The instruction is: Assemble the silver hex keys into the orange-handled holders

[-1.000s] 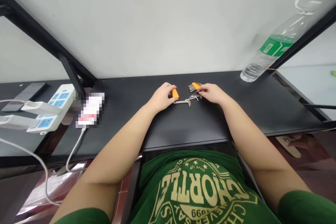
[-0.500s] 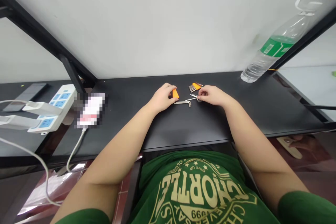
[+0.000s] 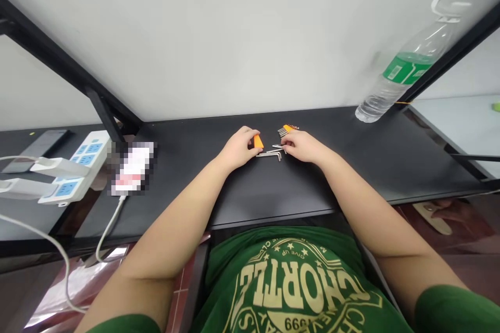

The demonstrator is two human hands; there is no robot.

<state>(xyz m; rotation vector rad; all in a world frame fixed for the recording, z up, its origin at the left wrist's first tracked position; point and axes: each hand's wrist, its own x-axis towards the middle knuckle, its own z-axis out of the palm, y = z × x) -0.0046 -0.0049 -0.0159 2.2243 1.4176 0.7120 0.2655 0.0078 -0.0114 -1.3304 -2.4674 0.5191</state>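
Note:
My left hand [image 3: 241, 149] is closed around an orange hex key holder [image 3: 258, 142], its thumb and fingers pinching the sides. Just below its thumb, an L-shaped silver hex key [image 3: 272, 154] lies on the black tabletop, bent end to the right. My right hand [image 3: 300, 146] has its fingertips pinched on a small hex key [image 3: 278, 146] that points left; its gripped end is hidden by the fingers. Right behind that hand lies a second orange holder [image 3: 288, 128] with several thin keys fanned out of it.
A phone [image 3: 135, 166] on a white cable rests at the left of the black table [image 3: 273, 197]. Beyond it sits a power strip [image 3: 84, 158] with chargers plugged in. A large water bottle [image 3: 402, 73] stands at the back right, near the wall and frame.
My right hand has shifted left, bringing the small hex key closer to the orange holder in my left hand. The left hand keeps its hold. The view has tilted slightly.

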